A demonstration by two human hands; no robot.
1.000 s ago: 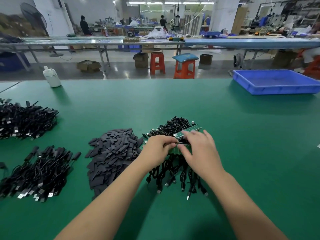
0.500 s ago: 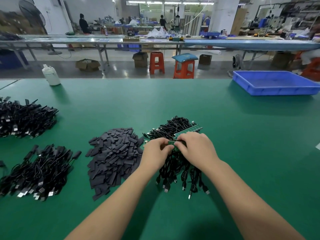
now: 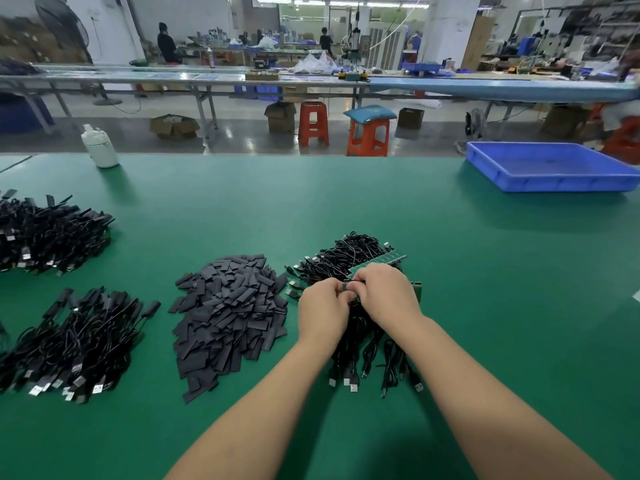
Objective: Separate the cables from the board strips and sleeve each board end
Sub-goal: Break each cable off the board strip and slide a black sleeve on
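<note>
Left hand and right hand together pinch a narrow green circuit-board strip over tangled black cables, mid-desk.

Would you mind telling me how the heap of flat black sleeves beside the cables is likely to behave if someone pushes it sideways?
The sleeve heap lies loose and overlapping, so it would probably spread rather than slide as one. The pieces look thin and flat, hence likely light and unlikely to roll on the green table.

matt green table, glossy plastic tray
</note>
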